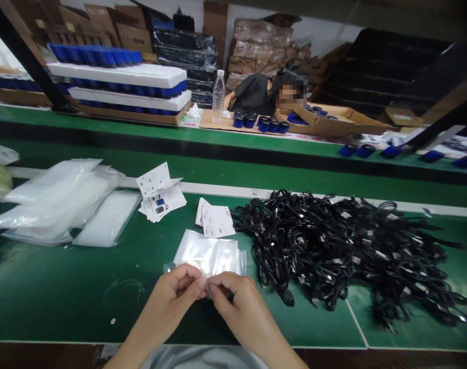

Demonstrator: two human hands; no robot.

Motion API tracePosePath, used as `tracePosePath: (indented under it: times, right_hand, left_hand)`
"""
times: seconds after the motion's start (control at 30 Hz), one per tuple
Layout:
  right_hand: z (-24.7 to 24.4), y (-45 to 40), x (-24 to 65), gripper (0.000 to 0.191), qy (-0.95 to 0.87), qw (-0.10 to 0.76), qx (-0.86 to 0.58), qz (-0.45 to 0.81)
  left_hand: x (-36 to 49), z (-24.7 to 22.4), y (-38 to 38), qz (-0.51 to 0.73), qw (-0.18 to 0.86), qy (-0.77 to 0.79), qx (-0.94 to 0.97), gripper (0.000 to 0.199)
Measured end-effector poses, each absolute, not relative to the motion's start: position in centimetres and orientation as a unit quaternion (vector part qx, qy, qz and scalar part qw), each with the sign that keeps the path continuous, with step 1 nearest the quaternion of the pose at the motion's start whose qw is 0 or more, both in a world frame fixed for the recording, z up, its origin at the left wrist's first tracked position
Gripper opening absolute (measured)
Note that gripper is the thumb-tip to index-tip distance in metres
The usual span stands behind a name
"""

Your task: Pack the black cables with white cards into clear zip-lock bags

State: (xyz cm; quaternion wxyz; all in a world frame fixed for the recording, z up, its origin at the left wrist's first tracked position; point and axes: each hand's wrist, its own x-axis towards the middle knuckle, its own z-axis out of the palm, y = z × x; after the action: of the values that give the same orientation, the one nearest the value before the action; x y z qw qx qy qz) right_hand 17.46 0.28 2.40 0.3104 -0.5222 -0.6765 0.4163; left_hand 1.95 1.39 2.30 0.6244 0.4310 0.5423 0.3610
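Fingers clenched, left hand (pixel 171 300) and right hand (pixel 239 302) pinching edge of clear plastic bags (pixel 206 253); printed cards (pixel 216 220) just far, black cable pile (pixel 333 246) to right

On the worktop (pixel 64 302), a heap of cables (pixel 344 251) lies at three o'clock from the small plastic bags (pixel 206 253), larger plastic bags (pixel 57 200) at ten, printed cards (pixel 160 192) at eleven.

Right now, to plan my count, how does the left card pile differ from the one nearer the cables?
The left pile of white cards is bigger and more loosely fanned than the right pile, beside the black cables. The left pile shows a blue-and-black printed picture; the right pile shows only dotted faces. Both are white paper lying on the green bench.
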Motion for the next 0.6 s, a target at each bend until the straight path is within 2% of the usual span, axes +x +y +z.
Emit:
tracePosePath:
  times: [0.17,0.4,0.6]
  right_hand:
    - [2.3,0.4,17.5,0.017,-0.668,0.323,-0.548,0.386]
    - [2.2,0.6,17.1,0.013,-0.646,0.331,-0.554,0.408]
    - [2.0,0.6,17.1,0.018,-0.634,0.312,-0.551,0.443]
  left_hand:
    - [1.5,1.7,1.2,0.341,0.598,0.555,0.468,0.021]
    - [1.3,1.5,0.7,0.312,0.599,0.561,0.478,0.027]
    - [1.0,1.1,0.8,0.278,0.575,0.570,0.516,0.029]
